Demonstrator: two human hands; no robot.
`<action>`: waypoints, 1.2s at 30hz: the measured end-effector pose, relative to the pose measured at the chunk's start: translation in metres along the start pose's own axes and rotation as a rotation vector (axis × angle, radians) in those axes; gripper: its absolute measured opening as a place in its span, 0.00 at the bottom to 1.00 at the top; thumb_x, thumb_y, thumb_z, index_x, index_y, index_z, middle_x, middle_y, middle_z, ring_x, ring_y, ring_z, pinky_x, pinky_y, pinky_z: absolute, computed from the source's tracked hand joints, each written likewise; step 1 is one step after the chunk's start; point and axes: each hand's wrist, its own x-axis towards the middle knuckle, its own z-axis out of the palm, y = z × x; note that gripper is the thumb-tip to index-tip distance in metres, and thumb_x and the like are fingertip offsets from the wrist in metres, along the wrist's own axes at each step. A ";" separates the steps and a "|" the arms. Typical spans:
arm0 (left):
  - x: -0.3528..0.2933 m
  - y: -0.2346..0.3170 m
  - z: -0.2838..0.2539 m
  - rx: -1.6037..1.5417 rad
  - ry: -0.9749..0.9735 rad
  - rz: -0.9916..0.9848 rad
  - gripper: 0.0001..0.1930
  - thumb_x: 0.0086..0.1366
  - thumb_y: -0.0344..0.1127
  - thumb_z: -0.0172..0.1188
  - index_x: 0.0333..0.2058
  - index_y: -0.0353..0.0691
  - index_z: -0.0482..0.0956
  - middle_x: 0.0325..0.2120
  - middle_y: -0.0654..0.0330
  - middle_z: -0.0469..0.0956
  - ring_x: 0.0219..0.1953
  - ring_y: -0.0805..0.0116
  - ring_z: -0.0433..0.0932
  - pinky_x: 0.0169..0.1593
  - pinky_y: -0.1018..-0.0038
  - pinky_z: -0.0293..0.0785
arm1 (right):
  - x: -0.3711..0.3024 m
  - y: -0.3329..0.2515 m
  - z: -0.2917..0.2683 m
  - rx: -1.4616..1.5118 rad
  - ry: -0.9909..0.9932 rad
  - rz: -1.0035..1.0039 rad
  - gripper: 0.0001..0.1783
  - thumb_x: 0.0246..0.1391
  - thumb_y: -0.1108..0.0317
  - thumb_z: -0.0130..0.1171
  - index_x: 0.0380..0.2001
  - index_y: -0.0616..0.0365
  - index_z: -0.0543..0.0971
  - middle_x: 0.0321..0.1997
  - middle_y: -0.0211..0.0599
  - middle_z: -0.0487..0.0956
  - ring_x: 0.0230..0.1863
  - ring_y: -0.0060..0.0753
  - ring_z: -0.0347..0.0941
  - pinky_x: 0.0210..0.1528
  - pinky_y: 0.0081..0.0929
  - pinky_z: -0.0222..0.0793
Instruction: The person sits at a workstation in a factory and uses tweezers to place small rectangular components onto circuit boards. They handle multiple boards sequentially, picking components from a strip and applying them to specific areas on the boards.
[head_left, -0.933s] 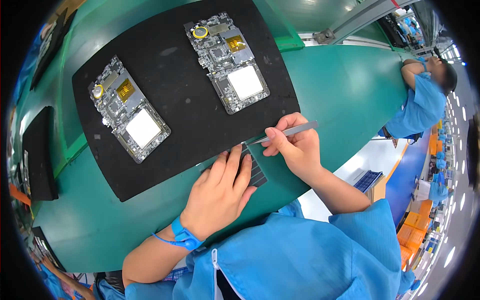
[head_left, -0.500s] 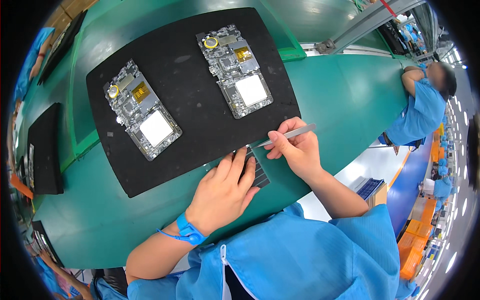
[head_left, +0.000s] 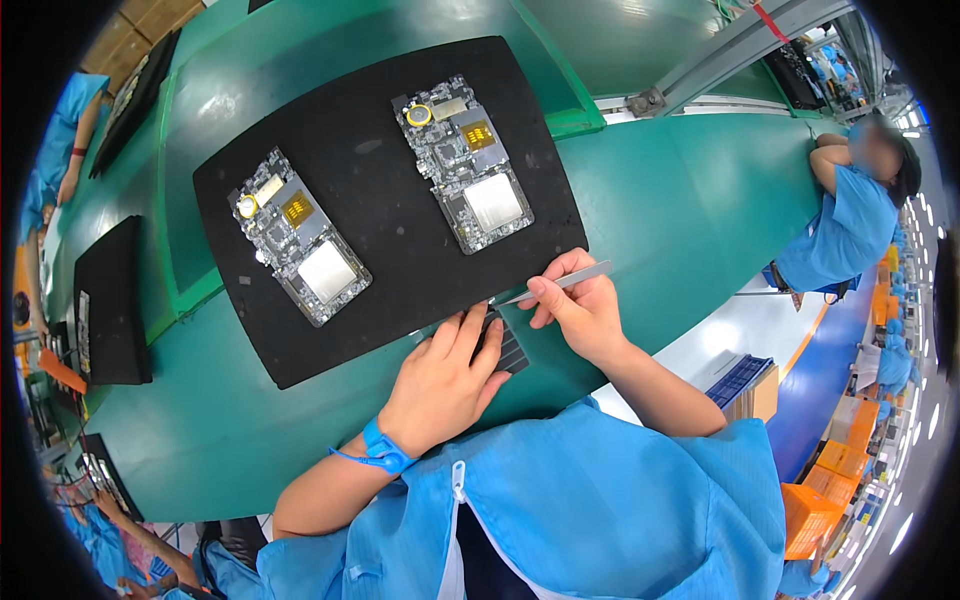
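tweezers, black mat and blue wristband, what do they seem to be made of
Tweezers: probably metal, likely steel, judging by the smooth grey sheen on the handle.
Black mat: perhaps foam or rubber, matt; it reflects little light and shows pale smudges.
Blue wristband: plastic or fabric, I can't tell which; the colour is bright, the texture too small to read.

Bright blue cloth jacket, white zip, black cloth inside the zip, blue corded wristband left of it
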 end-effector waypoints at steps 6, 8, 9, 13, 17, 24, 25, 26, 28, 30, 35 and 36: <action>0.000 0.000 -0.001 -0.025 -0.006 -0.018 0.27 0.49 0.42 0.67 0.47 0.36 0.74 0.52 0.48 0.69 0.49 0.54 0.72 0.48 0.67 0.74 | 0.001 -0.006 -0.007 0.139 0.015 0.087 0.10 0.59 0.70 0.55 0.33 0.59 0.65 0.25 0.42 0.78 0.21 0.26 0.76 0.21 0.18 0.71; 0.000 0.000 -0.005 -0.049 -0.003 -0.019 0.26 0.49 0.41 0.67 0.47 0.35 0.75 0.51 0.48 0.70 0.48 0.54 0.73 0.48 0.67 0.74 | 0.000 -0.012 -0.013 0.238 0.038 0.075 0.10 0.58 0.69 0.56 0.33 0.59 0.65 0.25 0.42 0.78 0.20 0.24 0.75 0.20 0.17 0.69; 0.000 0.001 -0.008 -0.090 0.013 -0.010 0.26 0.48 0.40 0.68 0.46 0.34 0.75 0.51 0.48 0.70 0.47 0.54 0.73 0.48 0.68 0.74 | 0.002 -0.017 -0.016 0.289 0.046 0.064 0.10 0.58 0.69 0.56 0.33 0.59 0.65 0.25 0.42 0.78 0.20 0.23 0.75 0.20 0.17 0.68; 0.020 0.006 -0.031 -0.103 0.210 0.039 0.23 0.48 0.34 0.68 0.44 0.31 0.75 0.46 0.49 0.72 0.43 0.54 0.74 0.46 0.67 0.74 | 0.034 -0.050 -0.024 0.426 0.044 -0.170 0.09 0.59 0.69 0.55 0.35 0.59 0.65 0.26 0.45 0.79 0.16 0.26 0.72 0.19 0.17 0.68; 0.068 -0.001 -0.027 0.152 0.330 -0.055 0.23 0.51 0.33 0.65 0.45 0.29 0.75 0.42 0.49 0.72 0.45 0.53 0.72 0.46 0.66 0.73 | 0.085 -0.063 -0.011 0.364 0.028 -0.072 0.11 0.59 0.66 0.56 0.35 0.58 0.65 0.26 0.45 0.79 0.15 0.24 0.72 0.19 0.16 0.69; 0.067 -0.009 0.002 0.281 0.328 -0.085 0.26 0.50 0.33 0.65 0.47 0.27 0.73 0.49 0.43 0.69 0.50 0.49 0.69 0.51 0.64 0.72 | 0.103 -0.055 -0.005 0.265 -0.035 -0.075 0.13 0.59 0.64 0.56 0.34 0.58 0.63 0.24 0.45 0.79 0.18 0.26 0.76 0.19 0.19 0.71; 0.067 -0.010 0.003 0.280 0.325 -0.080 0.25 0.50 0.33 0.64 0.47 0.27 0.74 0.49 0.43 0.70 0.50 0.49 0.69 0.51 0.65 0.72 | 0.103 -0.055 -0.005 0.246 -0.044 -0.076 0.14 0.59 0.64 0.56 0.34 0.58 0.63 0.24 0.45 0.79 0.19 0.27 0.77 0.20 0.18 0.71; 0.066 -0.011 0.003 0.279 0.322 -0.076 0.25 0.50 0.33 0.64 0.47 0.27 0.74 0.49 0.43 0.70 0.50 0.49 0.69 0.50 0.65 0.73 | 0.103 -0.053 -0.005 0.244 -0.049 -0.066 0.14 0.59 0.64 0.56 0.34 0.59 0.63 0.24 0.45 0.79 0.19 0.27 0.77 0.20 0.18 0.71; 0.066 -0.013 0.003 0.289 0.331 -0.064 0.25 0.50 0.33 0.64 0.46 0.27 0.74 0.48 0.43 0.71 0.49 0.49 0.70 0.50 0.66 0.73 | 0.106 -0.052 -0.005 0.233 -0.065 -0.053 0.14 0.59 0.64 0.56 0.34 0.59 0.63 0.24 0.45 0.79 0.20 0.27 0.77 0.20 0.18 0.72; 0.066 -0.014 0.004 0.306 0.344 -0.051 0.24 0.50 0.33 0.63 0.46 0.27 0.75 0.47 0.43 0.71 0.49 0.49 0.70 0.50 0.66 0.74 | 0.103 -0.053 0.000 0.199 -0.053 -0.080 0.14 0.59 0.65 0.56 0.33 0.60 0.63 0.24 0.46 0.79 0.20 0.27 0.77 0.21 0.19 0.72; 0.066 -0.016 0.006 0.333 0.357 -0.043 0.23 0.51 0.34 0.63 0.45 0.28 0.76 0.47 0.43 0.72 0.48 0.51 0.72 0.50 0.68 0.74 | 0.101 -0.049 0.003 0.196 -0.030 -0.117 0.13 0.60 0.66 0.55 0.33 0.61 0.63 0.25 0.48 0.79 0.21 0.27 0.78 0.22 0.19 0.74; 0.066 -0.017 0.006 0.337 0.358 -0.041 0.22 0.51 0.34 0.63 0.45 0.28 0.76 0.47 0.43 0.72 0.48 0.51 0.72 0.50 0.68 0.74 | 0.101 -0.049 0.002 0.195 -0.030 -0.116 0.13 0.60 0.66 0.55 0.33 0.61 0.63 0.25 0.48 0.79 0.21 0.27 0.78 0.22 0.19 0.74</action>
